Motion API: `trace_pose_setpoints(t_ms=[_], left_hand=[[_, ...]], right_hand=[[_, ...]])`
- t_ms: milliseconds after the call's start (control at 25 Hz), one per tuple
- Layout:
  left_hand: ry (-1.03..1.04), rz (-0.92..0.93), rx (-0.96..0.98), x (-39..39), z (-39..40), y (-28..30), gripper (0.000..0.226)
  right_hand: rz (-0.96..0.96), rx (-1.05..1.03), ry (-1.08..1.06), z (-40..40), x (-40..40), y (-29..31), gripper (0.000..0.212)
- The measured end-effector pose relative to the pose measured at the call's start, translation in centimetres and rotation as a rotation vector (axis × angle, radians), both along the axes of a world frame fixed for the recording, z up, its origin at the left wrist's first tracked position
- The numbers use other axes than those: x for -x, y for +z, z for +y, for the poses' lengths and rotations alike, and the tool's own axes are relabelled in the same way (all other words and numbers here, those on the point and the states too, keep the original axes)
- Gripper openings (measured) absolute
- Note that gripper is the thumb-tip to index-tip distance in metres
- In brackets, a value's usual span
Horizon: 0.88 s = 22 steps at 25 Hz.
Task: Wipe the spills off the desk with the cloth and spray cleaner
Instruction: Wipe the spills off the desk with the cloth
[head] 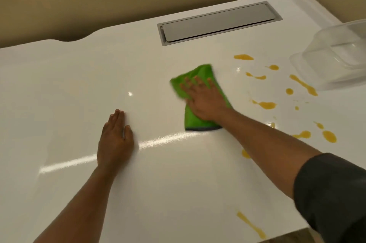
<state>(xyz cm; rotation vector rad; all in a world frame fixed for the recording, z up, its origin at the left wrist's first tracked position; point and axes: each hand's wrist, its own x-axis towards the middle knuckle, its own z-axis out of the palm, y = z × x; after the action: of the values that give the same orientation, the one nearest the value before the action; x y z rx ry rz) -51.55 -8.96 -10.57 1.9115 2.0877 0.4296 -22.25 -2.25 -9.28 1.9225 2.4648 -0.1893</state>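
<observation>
right hand (206, 102) flat on green cloth (198, 94) | orange spills (267, 105) beside

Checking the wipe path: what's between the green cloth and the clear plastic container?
Orange spills on bare white desk, head view. They dot the stretch from the green cloth under the right hand toward the clear container.

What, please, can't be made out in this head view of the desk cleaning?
- Spray cleaner: nowhere in the head view, so its place is unknown.
- Tub: cut off by the right edge.
- Desk under the cloth: covered by cloth and right hand.
- Spills: some hidden behind the right forearm.
- Left hand: its palm faces down.
</observation>
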Motion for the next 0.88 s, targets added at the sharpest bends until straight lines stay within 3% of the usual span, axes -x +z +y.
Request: trace_pose_setpoints(t_ms=[80,160,240,360,440,600,680,760,880], left_hand=[[-0.006,-0.002,0.02,-0.8,0.7,0.5,0.054],[-0.059,0.002,0.017,-2.7,1.7,0.9,0.053],[-0.131,-0.005,0.0,-5.4,2.9,1.1,0.054],[-0.185,-0.019,0.0,-9.2,4.6,0.8,0.055],[-0.174,-0.011,-0.009,-10.6,4.8,0.2,0.054],[-0.134,0.004,-0.045,-11.0,4.6,-0.7,0.055],[-0.123,0.003,-0.047,-11.0,4.5,-0.7,0.056],[-0.118,0.01,-0.048,-11.2,4.5,-0.6,0.055],[-0.107,0.017,-0.045,-11.2,4.4,-0.4,0.055]], right_hand=[[0.001,-0.014,0.244,-4.9,-1.1,-0.9,0.056],[0.018,-0.03,0.336,-6.5,-4.7,-0.9,0.055],[-0.002,-0.027,0.171,-4.4,-8.2,-0.9,0.054],[0.033,-0.022,-0.307,1.2,-8.5,0.0,0.054],[0.028,-0.003,-0.366,2.8,-5.4,0.2,0.055],[-0.015,0.005,0.138,-3.1,-3.3,-1.1,0.056],[0.03,-0.027,0.211,-4.8,-6.9,-1.0,0.055],[0.011,-0.073,-0.001,-3.8,-11.2,-1.0,0.054],[-0.026,-0.066,-0.574,0.2,-14.3,-1.0,0.055]])
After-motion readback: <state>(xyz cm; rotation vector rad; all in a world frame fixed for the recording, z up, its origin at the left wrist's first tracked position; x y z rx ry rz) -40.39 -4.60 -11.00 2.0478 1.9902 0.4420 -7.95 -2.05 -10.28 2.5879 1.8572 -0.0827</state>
